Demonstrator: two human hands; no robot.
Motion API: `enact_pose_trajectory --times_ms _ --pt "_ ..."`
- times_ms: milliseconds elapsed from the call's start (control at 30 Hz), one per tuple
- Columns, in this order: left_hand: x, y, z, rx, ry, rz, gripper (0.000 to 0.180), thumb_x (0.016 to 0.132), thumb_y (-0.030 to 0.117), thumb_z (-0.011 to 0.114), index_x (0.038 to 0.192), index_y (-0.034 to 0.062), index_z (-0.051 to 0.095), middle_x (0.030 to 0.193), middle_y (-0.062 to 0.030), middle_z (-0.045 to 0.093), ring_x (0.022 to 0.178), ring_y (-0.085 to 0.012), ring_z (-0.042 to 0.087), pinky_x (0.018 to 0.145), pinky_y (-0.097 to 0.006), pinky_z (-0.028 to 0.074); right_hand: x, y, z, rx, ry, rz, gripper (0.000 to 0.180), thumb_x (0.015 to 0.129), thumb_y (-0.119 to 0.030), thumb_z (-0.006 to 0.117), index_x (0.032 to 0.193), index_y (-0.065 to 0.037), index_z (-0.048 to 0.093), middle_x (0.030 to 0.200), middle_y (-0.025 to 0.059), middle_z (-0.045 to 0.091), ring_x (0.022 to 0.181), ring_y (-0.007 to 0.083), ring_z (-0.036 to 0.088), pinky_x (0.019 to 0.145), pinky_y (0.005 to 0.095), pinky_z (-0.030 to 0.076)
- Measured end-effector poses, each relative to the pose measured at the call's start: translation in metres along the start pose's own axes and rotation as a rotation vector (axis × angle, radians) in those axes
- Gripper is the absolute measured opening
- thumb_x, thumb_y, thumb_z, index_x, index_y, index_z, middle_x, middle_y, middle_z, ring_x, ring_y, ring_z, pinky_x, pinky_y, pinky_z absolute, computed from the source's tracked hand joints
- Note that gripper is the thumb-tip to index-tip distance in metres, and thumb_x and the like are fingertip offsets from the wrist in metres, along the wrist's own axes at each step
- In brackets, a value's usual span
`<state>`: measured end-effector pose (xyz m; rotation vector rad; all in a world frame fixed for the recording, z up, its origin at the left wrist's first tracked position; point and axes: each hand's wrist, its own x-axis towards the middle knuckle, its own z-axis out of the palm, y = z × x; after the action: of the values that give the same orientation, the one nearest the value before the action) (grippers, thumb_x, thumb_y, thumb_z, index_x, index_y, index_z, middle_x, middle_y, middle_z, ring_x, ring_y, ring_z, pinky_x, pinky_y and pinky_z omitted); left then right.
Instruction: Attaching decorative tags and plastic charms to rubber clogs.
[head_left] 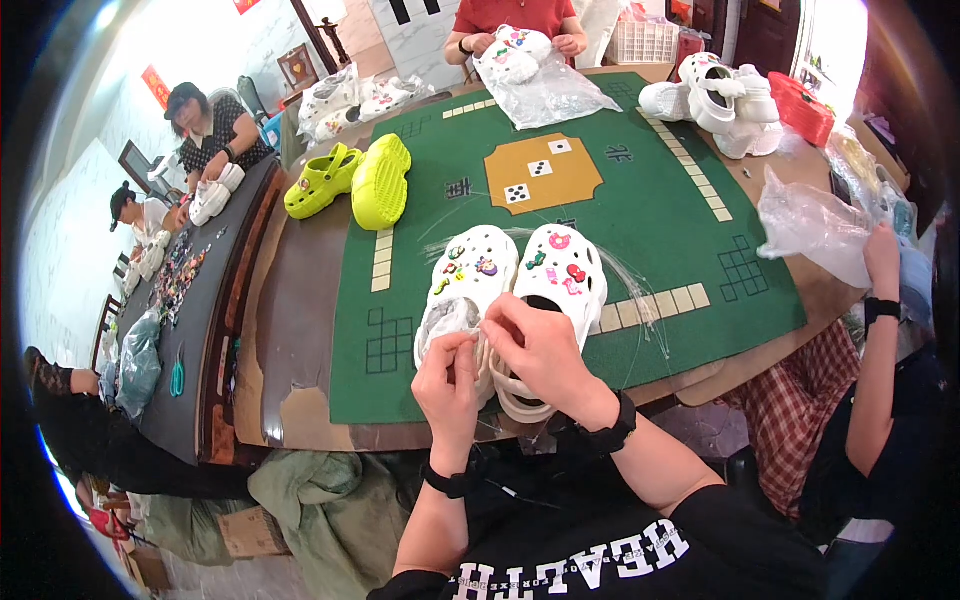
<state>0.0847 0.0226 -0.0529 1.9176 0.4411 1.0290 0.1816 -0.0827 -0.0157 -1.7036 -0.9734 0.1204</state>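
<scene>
Two white clogs stand side by side before me on a green mat (420, 395), toes pointing away. Colourful charms dot the tops of the left clog (478, 262) and the right clog (562, 255). Crumpled, whitish stuffing shows in the left clog's opening. My left hand (447, 385) is closed in a pinch at the inner side of that clog's opening. My right hand (540, 345) meets it there, fingers pinched, its back hanging over the right clog. Whatever the fingertips hold is too small to make out. Thin clear strands (640, 290) fan out around the clogs.
Lime-green clogs (381, 182) lie at the mat's left. White clogs (712, 100) pile up far right, beside red twine (802, 108). A co-worker's hand (882, 255) touches a plastic bag (815, 225). Another person opposite handles bagged clogs (520, 55). People work at a left table (200, 330).
</scene>
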Motion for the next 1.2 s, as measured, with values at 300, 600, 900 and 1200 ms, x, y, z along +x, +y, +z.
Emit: enact_pose_trajectory --times_ms 300,600,900,1200 --pt "-0.0014 0.0013 -0.0017 -0.025 -0.005 -0.017 0.004 0.094 0.002 0.059 0.095 0.0014 0.064 0.067 -0.0015 0.058 0.056 -0.0061 0.049 0.051 -0.022 0.039 0.0008 0.0040 0.0030 0.086 0.155 0.028 0.012 0.091 -0.017 0.063 0.089 -0.005 0.060 0.068 0.0126 0.062 0.060 0.0290 0.062 0.054 0.0359 0.046" --pt "-0.0020 0.0013 -0.0017 -0.104 0.007 -0.043 0.005 0.095 0.003 0.059 0.095 0.0012 0.063 0.063 0.0007 0.055 0.056 -0.0050 0.049 0.051 -0.022 0.038 -0.0026 0.0013 0.0021 0.123 0.138 -0.047 0.009 0.089 -0.011 0.065 0.092 -0.002 0.064 0.069 0.0109 0.064 0.058 0.0231 0.061 0.053 0.0323 0.046" --pt "-0.0018 -0.0005 -0.0002 -0.085 0.002 -0.035 0.007 0.095 0.002 0.057 0.096 0.0017 0.064 0.062 0.0006 0.054 0.056 -0.0053 0.048 0.052 -0.022 0.038 -0.0021 0.0039 0.0051 0.034 0.100 -0.081 0.014 0.092 -0.019 0.062 0.089 -0.006 0.060 0.067 0.0129 0.062 0.062 0.0279 0.064 0.055 0.0368 0.047" --pt "-0.0023 -0.0022 0.0004 -0.057 0.044 -0.023 0.005 0.095 0.002 0.058 0.095 0.0018 0.063 0.062 0.0005 0.055 0.056 -0.0060 0.049 0.052 -0.023 0.039 -0.0035 0.0010 0.0024 -0.001 0.012 -0.185 0.015 0.092 -0.020 0.061 0.090 -0.005 0.059 0.069 0.0136 0.062 0.064 0.0305 0.064 0.056 0.0385 0.047"
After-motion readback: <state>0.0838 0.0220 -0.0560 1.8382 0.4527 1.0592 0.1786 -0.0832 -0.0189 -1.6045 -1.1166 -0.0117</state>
